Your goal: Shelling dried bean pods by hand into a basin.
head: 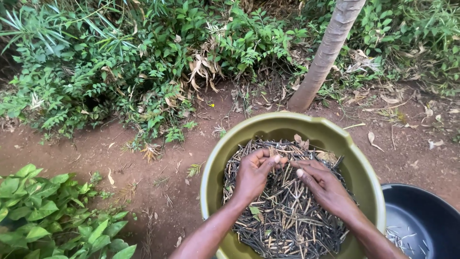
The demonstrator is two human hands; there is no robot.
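A thin dry pod (286,162) is pinched at its ends between the fingertips of the left hand (254,175) and right hand (323,184), above the heap of pods in the olive-green basin (357,168). Shelling seems underway; splitting the pod appears to call for a twist.

Smooth olive plastic basin (335,139) holds dry, matt pods (287,216).

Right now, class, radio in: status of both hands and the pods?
Left hand and right hand pinching one dry pod between fingertips. Green basin full of pods. Dark basin alongside. Nothing obstructing.
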